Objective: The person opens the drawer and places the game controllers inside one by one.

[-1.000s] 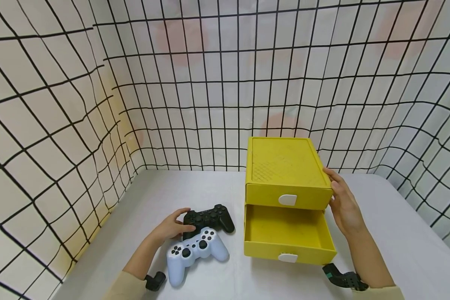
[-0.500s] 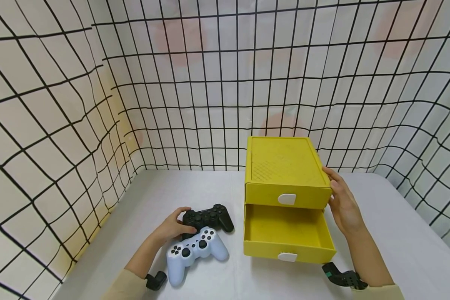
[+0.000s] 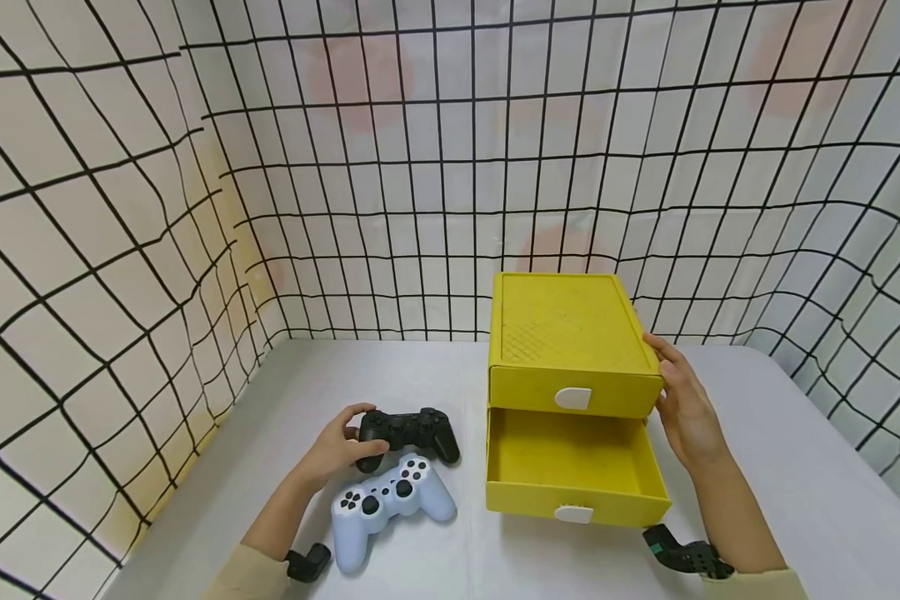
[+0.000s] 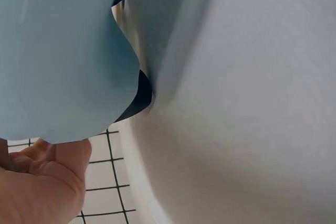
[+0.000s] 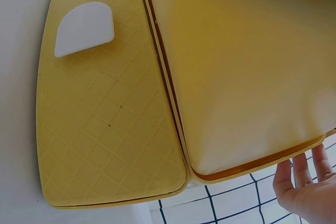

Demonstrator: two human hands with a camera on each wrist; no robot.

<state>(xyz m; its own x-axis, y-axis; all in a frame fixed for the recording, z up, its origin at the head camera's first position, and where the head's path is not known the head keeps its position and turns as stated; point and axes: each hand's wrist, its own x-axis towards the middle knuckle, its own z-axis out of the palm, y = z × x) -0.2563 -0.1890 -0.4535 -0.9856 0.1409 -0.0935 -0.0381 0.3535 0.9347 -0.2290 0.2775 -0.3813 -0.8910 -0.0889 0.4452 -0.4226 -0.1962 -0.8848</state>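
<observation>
From my station I see the left hand [image 3: 335, 447] pinching a black plastic game controller [image 3: 412, 432], left of a yellow two-drawer plastic box [image 3: 570, 321].
Also left of the box lies a pale-blue plastic controller [image 3: 390, 498]; the right hand [image 3: 686, 408] rests relaxed fingers against the box's right side.

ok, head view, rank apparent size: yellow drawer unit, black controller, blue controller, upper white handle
Yellow drawer unit
Blue controller
Black controller, partly covered by the left hand
Upper white handle
Blue sits nearer; true controller sizes unsure.
</observation>
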